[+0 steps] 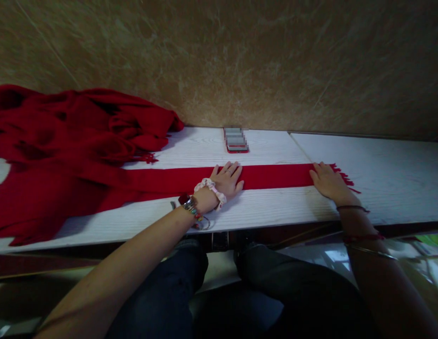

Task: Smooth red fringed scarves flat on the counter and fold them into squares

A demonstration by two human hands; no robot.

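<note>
A red fringed scarf [275,176] lies as a long, narrow flat strip along the white tabletop. My left hand [228,179] rests flat on the middle of the strip, its fingers spread. Near the fringed right end, my right hand [328,180] presses down on the scarf with its fingers stretched out. Towards the left the strip widens into a loose, rumpled heap of red cloth [70,127]. Whether the heap is all one piece with the strip I cannot tell.
A phone [236,140] with a red edge lies behind the scarf, near the brown marble-patterned wall [219,61]. The white wood-grain tabletop [388,179] has a seam on the right. My legs [293,278] are below its front edge.
</note>
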